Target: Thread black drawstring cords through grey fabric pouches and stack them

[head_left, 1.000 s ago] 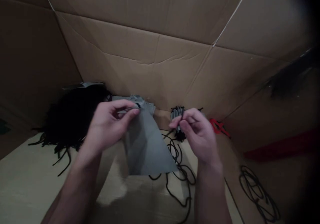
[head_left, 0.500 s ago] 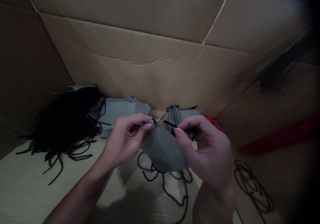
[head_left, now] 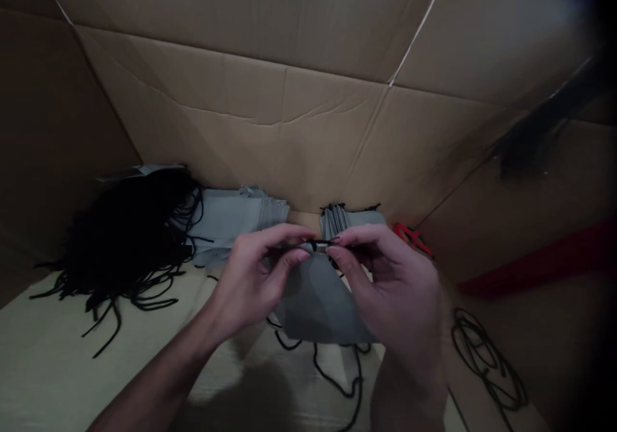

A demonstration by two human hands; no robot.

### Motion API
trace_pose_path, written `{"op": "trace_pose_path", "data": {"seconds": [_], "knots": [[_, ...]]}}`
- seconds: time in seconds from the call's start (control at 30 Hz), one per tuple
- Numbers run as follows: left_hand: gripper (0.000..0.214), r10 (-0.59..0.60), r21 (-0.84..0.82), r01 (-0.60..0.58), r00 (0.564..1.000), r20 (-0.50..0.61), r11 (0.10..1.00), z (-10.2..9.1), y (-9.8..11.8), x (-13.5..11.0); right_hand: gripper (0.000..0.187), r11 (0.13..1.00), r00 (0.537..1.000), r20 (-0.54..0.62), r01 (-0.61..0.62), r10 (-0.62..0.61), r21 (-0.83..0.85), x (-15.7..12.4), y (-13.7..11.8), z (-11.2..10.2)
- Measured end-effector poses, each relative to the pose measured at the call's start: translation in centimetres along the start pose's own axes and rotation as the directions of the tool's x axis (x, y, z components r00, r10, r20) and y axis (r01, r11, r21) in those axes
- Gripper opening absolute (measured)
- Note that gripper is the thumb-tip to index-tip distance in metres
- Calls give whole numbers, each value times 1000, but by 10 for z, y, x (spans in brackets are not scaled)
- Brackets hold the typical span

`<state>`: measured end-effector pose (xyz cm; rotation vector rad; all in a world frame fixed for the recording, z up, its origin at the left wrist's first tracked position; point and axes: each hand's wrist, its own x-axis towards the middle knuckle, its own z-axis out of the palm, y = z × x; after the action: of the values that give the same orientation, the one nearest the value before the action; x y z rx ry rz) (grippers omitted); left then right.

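A grey cloth bag [head_left: 321,306] hangs just below the hands, one bag, soft and limp (best taken by its top hem). The left hand [head_left: 255,274] and right hand [head_left: 390,290] are together, pinching one black cord [head_left: 315,245] there. Beyond them sit two stacks of bags, a left stack [head_left: 231,216] and a right stack [head_left: 351,221] (too tight to count), with a heap of black cords [head_left: 130,226] left of the hands.

One left hand [head_left: 253,284], one right hand [head_left: 390,284], one gray pouch [head_left: 318,303], two pouch stacks [head_left: 231,216].
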<state>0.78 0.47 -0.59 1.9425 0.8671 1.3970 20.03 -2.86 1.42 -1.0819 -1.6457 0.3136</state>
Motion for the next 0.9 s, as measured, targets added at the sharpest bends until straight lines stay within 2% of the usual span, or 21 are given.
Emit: {"op": "trace_pose_path", "data": {"seconds": [0.07,0.17,0.33,0.47,0.53,0.67,0.77,0.9], "knots": [[40,4,10,-4,1000,-7,1000,3,-1,-2,9,1000,1000,-16,-5,5,6,-1,1,2],[66,93,41,-93,996,-6,995,8,-6,-4,14,1000,998,-59,0,0,11,-2,0,6],[76,349,240,-346,937,27,907,11,-15,-5,16,1000,993,-114,13,-16,-27,-2,-6,9],[87,377,448,-421,907,187,789,11,-19,-7,13,995,992,-104,57,-66,-80,-2,-8,9],[82,365,468,-424,906,215,775,12,-19,-8,15,993,992,-99,68,-78,-99,-2,-8,10],[61,382,421,-408,912,148,810,16,-20,-9,17,995,991,-116,51,-62,-91,-4,-11,11],[42,381,409,-389,919,105,826,13,-19,-7,21,1000,998,-58,10,-11,-6,-3,-10,4],[23,328,343,-280,940,-89,897,0,-14,-1,18,984,998,50,-48,40,170,10,16,-13]]}}
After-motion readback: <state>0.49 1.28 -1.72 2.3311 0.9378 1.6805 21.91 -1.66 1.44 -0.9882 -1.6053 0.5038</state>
